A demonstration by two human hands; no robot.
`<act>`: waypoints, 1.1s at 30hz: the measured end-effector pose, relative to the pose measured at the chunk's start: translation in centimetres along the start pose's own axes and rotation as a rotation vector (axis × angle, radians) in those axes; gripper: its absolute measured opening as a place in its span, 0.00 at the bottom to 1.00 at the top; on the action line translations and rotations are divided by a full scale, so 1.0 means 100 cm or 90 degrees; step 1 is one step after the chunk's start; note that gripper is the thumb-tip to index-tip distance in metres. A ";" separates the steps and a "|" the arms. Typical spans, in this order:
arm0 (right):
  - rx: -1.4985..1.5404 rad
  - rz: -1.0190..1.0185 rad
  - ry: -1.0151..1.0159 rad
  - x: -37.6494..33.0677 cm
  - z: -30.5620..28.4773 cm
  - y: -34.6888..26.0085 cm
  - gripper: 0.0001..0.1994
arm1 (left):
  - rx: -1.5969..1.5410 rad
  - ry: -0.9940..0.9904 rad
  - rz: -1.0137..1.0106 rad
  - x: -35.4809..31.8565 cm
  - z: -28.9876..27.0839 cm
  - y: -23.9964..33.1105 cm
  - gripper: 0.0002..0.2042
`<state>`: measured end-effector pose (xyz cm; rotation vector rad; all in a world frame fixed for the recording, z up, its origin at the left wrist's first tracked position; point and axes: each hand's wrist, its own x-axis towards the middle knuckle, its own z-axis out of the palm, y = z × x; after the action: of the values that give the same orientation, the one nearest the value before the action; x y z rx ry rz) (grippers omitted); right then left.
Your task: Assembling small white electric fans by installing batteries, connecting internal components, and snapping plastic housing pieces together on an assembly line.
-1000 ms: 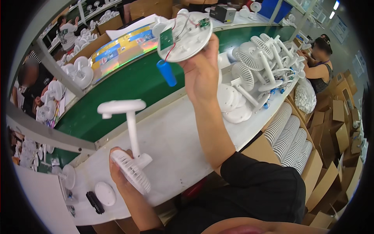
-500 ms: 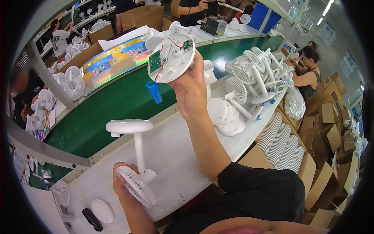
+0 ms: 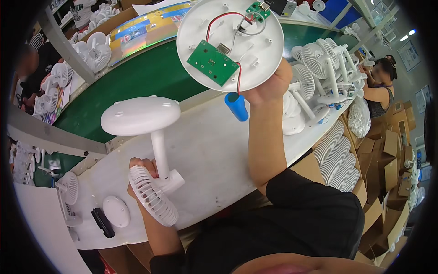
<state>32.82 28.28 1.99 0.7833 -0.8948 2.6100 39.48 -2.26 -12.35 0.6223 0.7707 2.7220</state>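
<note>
A small-appliance assembly line on a factory floor.

A long white worktop [image 3: 214, 150] runs beside a green conveyor belt [image 3: 150, 77], with rows of finished white desk fans [image 3: 319, 68] standing along it and stacks of white fan grilles [image 3: 335, 157] below. Brown cardboard cartons [image 3: 388, 160] pile up at the right, other workers [image 3: 381, 86] sit at the line, and what look like strip lights [image 3: 404, 36] hang overhead.

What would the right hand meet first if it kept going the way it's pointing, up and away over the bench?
Probably nothing close: the right hand holds the round base plate aloft; beyond lies the green belt, though depth is unclear.
</note>
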 end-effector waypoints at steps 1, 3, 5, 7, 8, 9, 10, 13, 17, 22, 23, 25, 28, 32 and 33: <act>0.009 -0.005 -0.038 0.000 -0.001 -0.001 0.32 | -0.008 -0.001 -0.008 -0.001 0.002 0.000 0.30; 0.027 -0.014 -0.113 -0.002 -0.002 -0.001 0.33 | -0.024 -0.004 -0.024 -0.003 0.006 0.001 0.34; -0.032 -0.022 -0.099 0.001 0.011 -0.001 0.33 | -0.017 0.015 -0.022 -0.002 0.012 0.003 0.28; -0.164 -0.040 -0.070 0.003 0.030 -0.003 0.33 | -0.013 0.044 -0.023 0.000 0.018 0.002 0.19; -0.230 -0.049 -0.056 0.004 0.033 -0.002 0.33 | -0.010 0.059 -0.023 0.000 0.018 0.002 0.15; -0.230 -0.048 -0.055 0.004 0.031 -0.003 0.33 | -0.011 0.060 -0.024 -0.001 0.019 0.003 0.15; -0.155 -0.031 -0.084 0.004 0.026 -0.003 0.33 | 0.000 0.037 -0.019 0.000 0.018 0.003 0.17; 0.061 0.015 -0.176 0.001 0.005 -0.004 0.34 | 0.023 -0.044 -0.002 0.003 0.016 0.001 0.26; -0.057 0.100 0.007 -0.018 -0.011 0.022 0.37 | 0.069 0.074 -0.013 -0.017 0.005 0.009 0.17; -0.432 0.283 -0.058 -0.017 -0.023 0.030 0.30 | 0.028 0.000 -0.020 -0.018 -0.033 0.004 0.15; -0.509 0.358 -0.106 -0.016 -0.029 0.030 0.27 | 0.026 -0.008 -0.021 -0.011 -0.044 0.001 0.15; -0.558 0.388 -0.107 -0.012 -0.022 0.026 0.26 | 0.026 -0.008 -0.022 -0.010 -0.049 0.000 0.15; -0.694 0.489 -0.112 -0.009 -0.013 0.024 0.23 | 0.030 0.009 -0.026 -0.017 -0.054 -0.010 0.16; -0.721 0.490 -0.177 -0.011 -0.026 0.040 0.21 | 0.041 0.029 -0.039 -0.033 -0.068 -0.002 0.17; -0.729 0.491 -0.199 -0.012 -0.031 0.043 0.21 | 0.044 0.035 -0.044 -0.037 -0.071 -0.005 0.17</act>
<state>30.71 26.81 -2.84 0.5226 -2.8039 1.8091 39.54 -6.25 -19.34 0.5272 0.8860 2.6698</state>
